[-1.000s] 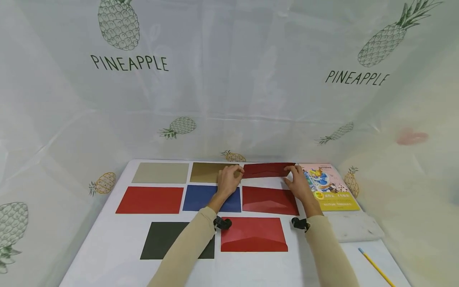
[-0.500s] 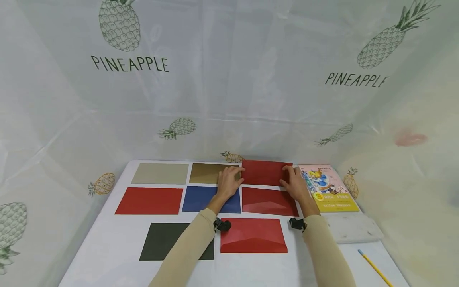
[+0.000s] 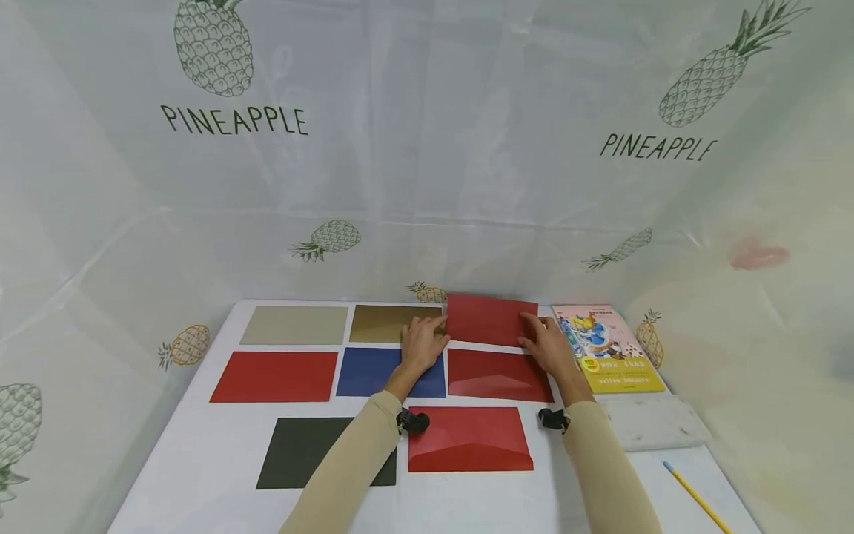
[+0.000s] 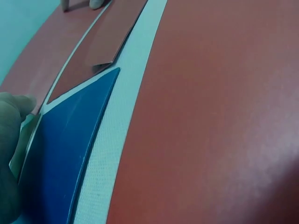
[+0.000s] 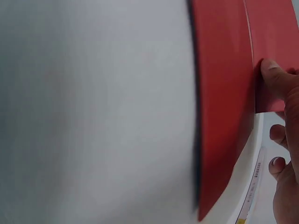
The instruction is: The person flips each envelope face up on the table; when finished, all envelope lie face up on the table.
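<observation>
At the back of the white table, a red envelope [image 3: 490, 319] stands between my hands, its far edge raised. My left hand [image 3: 422, 345] holds its left edge, with the thumb near the lower left corner. The right hand [image 3: 550, 348] pinches the right edge; in the right wrist view the thumb [image 5: 275, 77] lies on the red face with fingers behind. Just in front lies a second red envelope [image 3: 499, 374] with its flap toward me, and a third [image 3: 470, 441] nearer. Under my left forearm are a blue envelope [image 3: 360, 371] and a gold one [image 3: 373, 322].
On the left lie a beige rectangle [image 3: 293, 325], a red one [image 3: 273, 377] and a dark one [image 3: 303, 452]. A picture book [image 3: 610, 348], a whitish slab [image 3: 650, 421] and a yellow pencil [image 3: 697, 498] are on the right. A pineapple-print curtain [image 3: 427, 148] hangs behind the table.
The red envelope between my hands has turned from nearly flat to showing its full face, its far edge rising. The right hand has shifted slightly left; the left has stayed at its edge.
</observation>
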Available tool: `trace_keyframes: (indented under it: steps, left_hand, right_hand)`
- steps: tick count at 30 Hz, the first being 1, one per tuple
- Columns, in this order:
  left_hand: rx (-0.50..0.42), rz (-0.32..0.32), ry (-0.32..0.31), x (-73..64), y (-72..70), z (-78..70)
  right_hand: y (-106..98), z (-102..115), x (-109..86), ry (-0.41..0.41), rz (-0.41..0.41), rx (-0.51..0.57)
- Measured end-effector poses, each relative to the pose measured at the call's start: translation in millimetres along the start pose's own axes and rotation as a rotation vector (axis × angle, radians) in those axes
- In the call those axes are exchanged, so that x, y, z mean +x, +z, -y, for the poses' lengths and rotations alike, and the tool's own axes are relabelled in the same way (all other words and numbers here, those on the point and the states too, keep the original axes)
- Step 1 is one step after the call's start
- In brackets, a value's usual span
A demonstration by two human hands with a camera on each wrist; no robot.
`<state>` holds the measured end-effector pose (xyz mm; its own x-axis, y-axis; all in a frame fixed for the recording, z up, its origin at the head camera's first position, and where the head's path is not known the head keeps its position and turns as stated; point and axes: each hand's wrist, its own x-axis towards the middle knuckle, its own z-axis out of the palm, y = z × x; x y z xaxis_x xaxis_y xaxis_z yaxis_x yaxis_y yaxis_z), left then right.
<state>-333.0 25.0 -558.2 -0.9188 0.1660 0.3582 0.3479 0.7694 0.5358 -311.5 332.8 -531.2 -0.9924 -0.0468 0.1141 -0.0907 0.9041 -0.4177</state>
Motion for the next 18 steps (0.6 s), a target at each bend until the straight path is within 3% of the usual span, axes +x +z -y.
trace_keyframes:
  steps: [10, 18]
  left_hand:
    - [-0.044, -0.002, 0.019, -0.4, 1.3, 1.9]
    - [-0.017, 0.046, 0.000, -3.4, 1.9, 1.9]
  right_hand:
    - [0.5, -3.8, -0.4, 0.015, 0.022, -0.058]
    - [1.7, -2.5, -1.2, 0.019, 0.030, -0.100]
